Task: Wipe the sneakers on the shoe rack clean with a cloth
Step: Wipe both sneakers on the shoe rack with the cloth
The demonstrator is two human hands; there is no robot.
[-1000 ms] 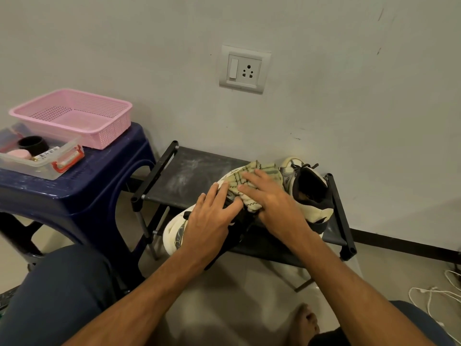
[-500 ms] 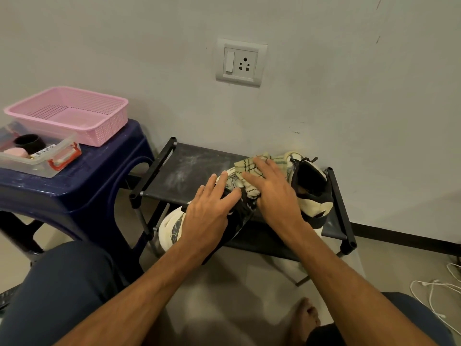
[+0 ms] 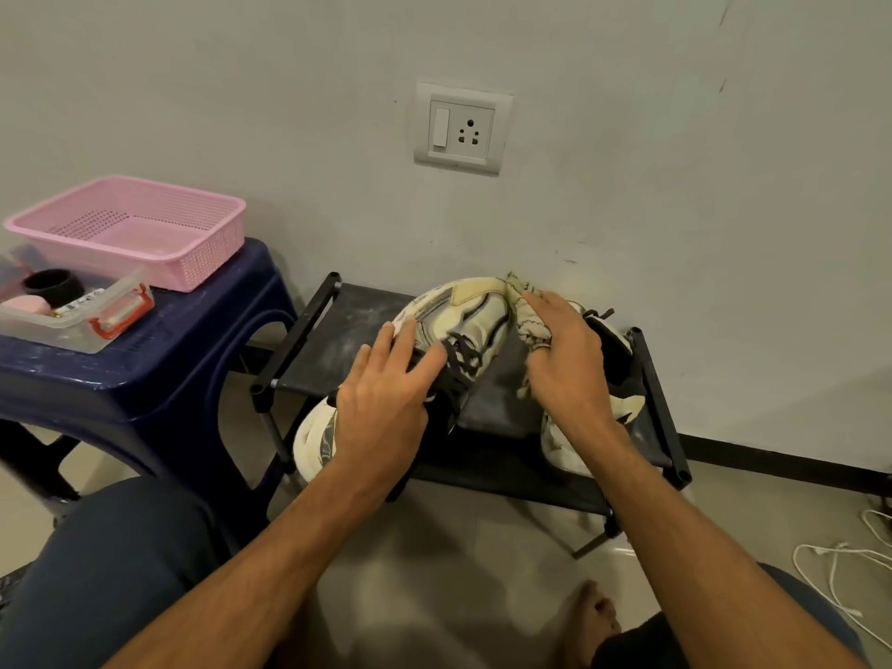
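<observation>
Sneaker (image 3: 463, 311) lies tilted across the shoe rack (image 3: 656, 408) top shelf, with one end hanging off the rack's front-left edge. Left hand (image 3: 381, 398) rests on the laces, fingers (image 3: 400, 340) straight and spread. Right hand (image 3: 569, 364) is at the sneaker's end nearest the rack's back, fingers bunched round the cloth (image 3: 528, 325), which touches the sneaker. Second sneaker (image 3: 627, 408) sits at the rack's right end, partly under the right wrist. Blue stool (image 3: 145, 379) carrying a pink basket (image 3: 130, 229) stands left of the rack.

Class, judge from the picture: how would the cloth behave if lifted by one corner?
Probably floppy: the cloth bunches and folds under the right hand. Likely light: its loose end hangs limp. Unlikely to roll.
</observation>
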